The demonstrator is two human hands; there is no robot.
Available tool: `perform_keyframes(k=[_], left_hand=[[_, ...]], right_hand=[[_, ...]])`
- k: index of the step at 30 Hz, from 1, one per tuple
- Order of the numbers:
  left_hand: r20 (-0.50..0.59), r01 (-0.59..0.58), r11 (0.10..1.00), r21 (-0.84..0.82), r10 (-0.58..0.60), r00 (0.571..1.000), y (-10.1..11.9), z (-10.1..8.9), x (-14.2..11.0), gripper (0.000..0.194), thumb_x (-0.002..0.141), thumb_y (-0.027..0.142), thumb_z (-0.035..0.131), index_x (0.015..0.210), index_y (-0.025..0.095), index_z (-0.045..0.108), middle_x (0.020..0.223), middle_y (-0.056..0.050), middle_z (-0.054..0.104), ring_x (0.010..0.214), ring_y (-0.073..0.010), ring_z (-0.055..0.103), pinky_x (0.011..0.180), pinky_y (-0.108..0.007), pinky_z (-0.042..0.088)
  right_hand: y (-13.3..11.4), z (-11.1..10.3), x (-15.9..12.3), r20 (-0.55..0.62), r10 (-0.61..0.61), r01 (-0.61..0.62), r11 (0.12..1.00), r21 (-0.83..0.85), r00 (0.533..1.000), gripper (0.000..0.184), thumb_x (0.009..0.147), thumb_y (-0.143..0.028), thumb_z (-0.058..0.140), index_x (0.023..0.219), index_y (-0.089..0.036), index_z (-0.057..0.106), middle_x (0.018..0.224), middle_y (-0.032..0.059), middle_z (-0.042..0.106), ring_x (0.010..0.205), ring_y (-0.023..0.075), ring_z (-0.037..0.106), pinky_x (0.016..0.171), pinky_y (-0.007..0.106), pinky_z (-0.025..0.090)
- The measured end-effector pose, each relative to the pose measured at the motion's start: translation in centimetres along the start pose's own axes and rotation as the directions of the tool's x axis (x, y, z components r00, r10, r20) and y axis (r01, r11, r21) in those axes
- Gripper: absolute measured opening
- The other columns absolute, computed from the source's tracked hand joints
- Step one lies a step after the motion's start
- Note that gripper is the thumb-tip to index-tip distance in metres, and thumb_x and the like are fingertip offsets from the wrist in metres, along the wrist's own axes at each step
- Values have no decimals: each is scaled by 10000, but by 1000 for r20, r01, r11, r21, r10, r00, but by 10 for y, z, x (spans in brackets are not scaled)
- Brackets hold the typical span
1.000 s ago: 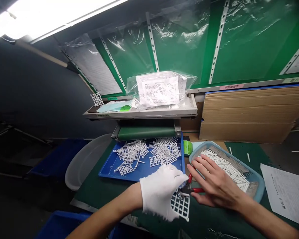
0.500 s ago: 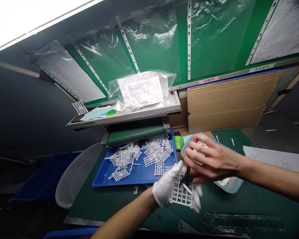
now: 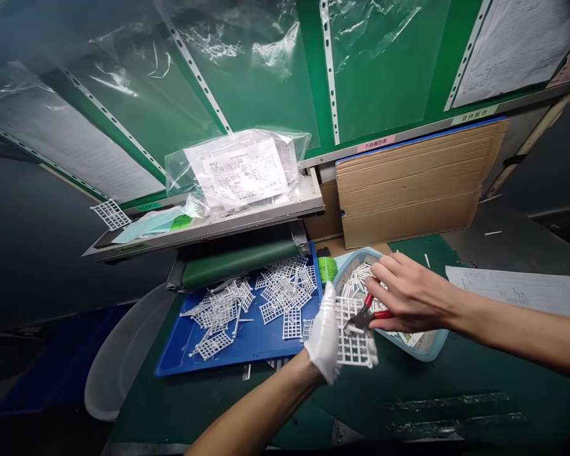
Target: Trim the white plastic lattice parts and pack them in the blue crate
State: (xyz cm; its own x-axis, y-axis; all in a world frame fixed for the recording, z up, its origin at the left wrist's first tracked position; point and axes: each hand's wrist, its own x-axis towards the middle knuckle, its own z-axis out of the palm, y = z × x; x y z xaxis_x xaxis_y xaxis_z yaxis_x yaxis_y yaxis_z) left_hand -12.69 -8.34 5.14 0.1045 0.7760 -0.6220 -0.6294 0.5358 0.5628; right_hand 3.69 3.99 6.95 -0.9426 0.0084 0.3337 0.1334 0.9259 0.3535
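My left hand [image 3: 323,339], in a white glove, grips a white plastic lattice piece [image 3: 354,348] by its left side, with gloved fingers behind it. In my bare right hand [image 3: 403,294] is a pair of red-handled cutting pliers [image 3: 368,316]. Their dark jaws lie over the middle of the lattice, by a short white stick; whether they are closed on it I cannot tell. Just behind both hands stands a light blue basket [image 3: 434,351] that holds many thin white sticks [image 3: 356,282].
Left of my hands, a blue tray [image 3: 261,354] holds heaps of white lattice pieces [image 3: 225,307]. Above it are a green roller [image 3: 237,256] and a shelf [image 3: 247,218] with bagged papers. A cardboard sheet [image 3: 413,183] stands behind the basket; papers [image 3: 517,288] lie at right.
The view has shifted, moving the surroundings leftward. My left hand has raised the lattice closer to the basket. The pliers are now less upright and my right hand uncovers more of the basket's sticks.
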Motion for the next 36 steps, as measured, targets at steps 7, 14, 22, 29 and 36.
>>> perform_keyframes(k=[7,14,22,29,36], left_hand=[[-144,-30,978,-206,-1,990,-19,6,75,849,867,810,268,1095,104,680,914,-145,740,783,-264,712,804,-431,584],[-359,-349,904,-246,249,899,-72,2,140,768,929,729,264,1187,131,672,1209,-155,695,1144,-258,657,1026,-368,499],[-448,-475,771,424,635,630,-88,-4,157,489,969,569,386,1009,161,653,1139,-158,685,1201,-255,584,1099,-331,385],[-254,-490,643,589,723,643,-81,-16,147,271,958,416,456,1060,212,600,1200,-132,620,1203,-273,543,1131,-363,330],[-251,-476,702,529,666,703,-65,-15,130,345,791,370,706,1079,205,611,1254,-133,585,1304,-311,463,1172,-408,278]], right_hand=[[-47,64,-52,348,526,-594,794,127,776,522,973,-597,331,904,-144,580,900,112,494,834,247,468,641,337,355],[-94,94,-71,635,669,-913,378,156,386,555,973,-615,294,929,-156,601,973,137,549,989,318,541,726,389,408],[-102,90,-57,735,653,-978,48,202,183,586,984,-594,215,837,-187,610,878,138,626,821,297,611,670,387,396],[-106,90,-52,837,515,-911,-230,344,186,606,961,-662,233,643,-233,519,693,72,629,709,239,596,686,372,463],[-110,79,-50,906,401,-867,-393,306,137,647,942,-718,191,665,-223,503,645,51,578,606,215,562,533,335,434]])
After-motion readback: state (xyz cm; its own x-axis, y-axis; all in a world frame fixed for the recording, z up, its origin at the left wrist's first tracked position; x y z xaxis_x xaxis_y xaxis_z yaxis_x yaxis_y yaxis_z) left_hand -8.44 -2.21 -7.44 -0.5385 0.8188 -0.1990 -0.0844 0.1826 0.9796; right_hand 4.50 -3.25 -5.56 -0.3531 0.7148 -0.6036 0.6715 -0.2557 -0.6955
